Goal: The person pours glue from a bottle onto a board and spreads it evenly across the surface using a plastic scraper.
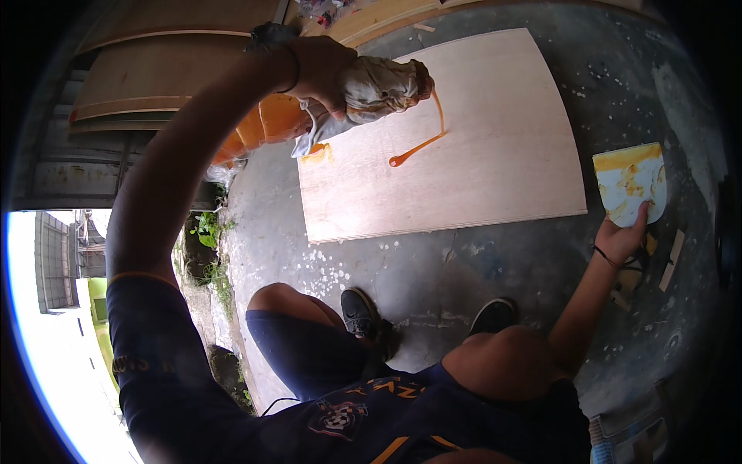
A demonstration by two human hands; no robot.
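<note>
My left hand is closed round the cloth-wrapped neck of a plastic bottle of orange liquid, tilted with its mouth to the right. From the mouth a thin orange stream falls onto a pale plywood sheet on the floor. There it forms a line ending in a small blob. Another orange smear shows on the sheet beneath the bottle. To the right of the sheet, my right hand grips a flat white spreader with a rounded end, stained orange.
Grey concrete floor with white paint spots lies round the sheet. Large wooden boards are stacked at the far left. Wood offcuts lie near my right wrist. Green plants grow along the left edge. My shoes stand just nearer than the sheet.
</note>
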